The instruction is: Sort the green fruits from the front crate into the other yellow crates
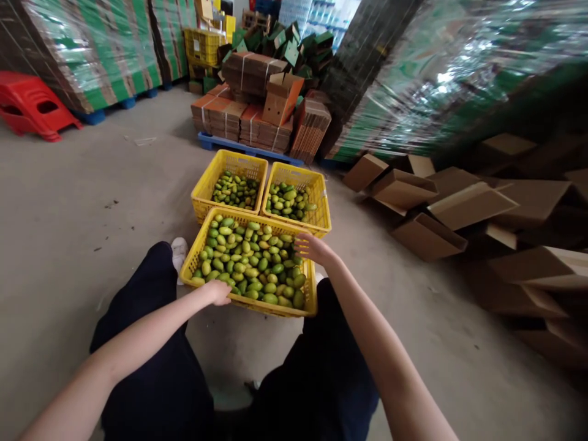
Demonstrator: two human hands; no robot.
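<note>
Near crate (309, 304) between knees; two crates (202, 195) (324, 211) side by side behind it; flat boxes (427, 236) right.

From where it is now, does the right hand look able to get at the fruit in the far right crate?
Probably yes: the right hand hovers over the near crate, right beside the far right crate, whose fruit lies uncovered.

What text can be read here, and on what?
None is legible.
Wrapped green stacks: print too blurred to read.
Brown cartons: no readable marks.
Yellow crates: no label visible.
Left hand is at the near crate's rim, right hand is over the green fruit; neither bears text.
</note>
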